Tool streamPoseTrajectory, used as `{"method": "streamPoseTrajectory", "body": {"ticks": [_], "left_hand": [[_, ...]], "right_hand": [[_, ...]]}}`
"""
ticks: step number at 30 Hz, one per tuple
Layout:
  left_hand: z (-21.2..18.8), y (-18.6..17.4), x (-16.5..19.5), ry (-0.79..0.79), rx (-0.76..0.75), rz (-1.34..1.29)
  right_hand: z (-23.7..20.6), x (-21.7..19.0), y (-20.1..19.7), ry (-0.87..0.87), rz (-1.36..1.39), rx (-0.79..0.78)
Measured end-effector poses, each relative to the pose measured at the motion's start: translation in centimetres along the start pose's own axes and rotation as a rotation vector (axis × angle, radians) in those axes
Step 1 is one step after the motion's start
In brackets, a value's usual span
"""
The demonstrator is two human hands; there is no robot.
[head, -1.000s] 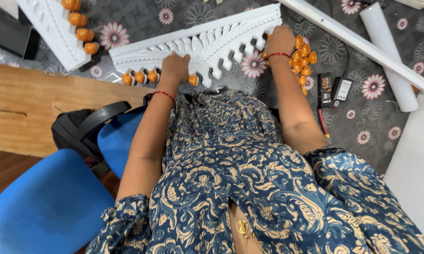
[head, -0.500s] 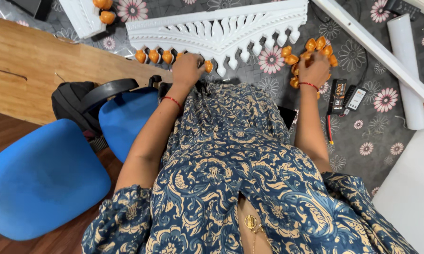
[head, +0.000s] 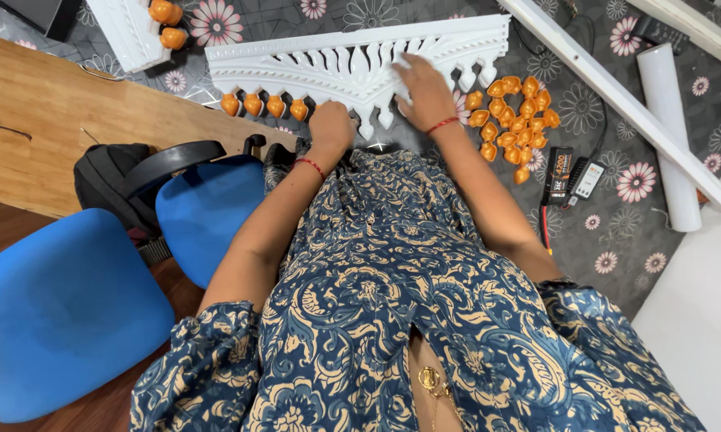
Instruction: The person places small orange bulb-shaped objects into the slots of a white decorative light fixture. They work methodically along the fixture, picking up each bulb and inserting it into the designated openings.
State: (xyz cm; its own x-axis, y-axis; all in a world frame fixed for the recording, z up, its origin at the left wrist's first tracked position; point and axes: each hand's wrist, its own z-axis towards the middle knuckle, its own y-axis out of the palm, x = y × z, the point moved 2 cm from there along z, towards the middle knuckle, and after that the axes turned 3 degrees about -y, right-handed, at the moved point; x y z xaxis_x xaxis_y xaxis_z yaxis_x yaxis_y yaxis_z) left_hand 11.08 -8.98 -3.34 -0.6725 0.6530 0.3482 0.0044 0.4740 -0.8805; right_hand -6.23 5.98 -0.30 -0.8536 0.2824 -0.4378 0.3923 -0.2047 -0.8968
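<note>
Left hand [head: 331,126] closed into a fist at lower edge of white carved scalloped panel [head: 328,64] on floral mat [head: 616,208], holding cannot tell what; right hand [head: 424,92] spread flat on panel, beside loose orange drop-shaped beads [head: 514,120]; 4 beads [head: 264,105] fitted.

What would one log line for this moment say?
left hand: fist at lower edge of white carved panel, beside fitted orange drops | right hand: flat on panel | loose orange drops: heaped right, on floral cloth

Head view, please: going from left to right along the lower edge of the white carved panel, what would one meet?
Row of hanging orange beads → left hand → right hand → pile of loose orange beads → white roll.
</note>
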Motion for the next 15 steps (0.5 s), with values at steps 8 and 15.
{"method": "streamPoseTrajectory", "body": {"ticks": [8,15], "left_hand": [[-1.4,0.1,-1.6,-0.116,0.018,-0.100],[-2.3,1.0,-2.2,-0.038,0.034,0.020]], "right_hand": [[0.1,-1.5,5.0,-0.103,-0.355,-0.237],[0.6,-2.5,7.4,-0.043,-0.392,-0.348]]}}
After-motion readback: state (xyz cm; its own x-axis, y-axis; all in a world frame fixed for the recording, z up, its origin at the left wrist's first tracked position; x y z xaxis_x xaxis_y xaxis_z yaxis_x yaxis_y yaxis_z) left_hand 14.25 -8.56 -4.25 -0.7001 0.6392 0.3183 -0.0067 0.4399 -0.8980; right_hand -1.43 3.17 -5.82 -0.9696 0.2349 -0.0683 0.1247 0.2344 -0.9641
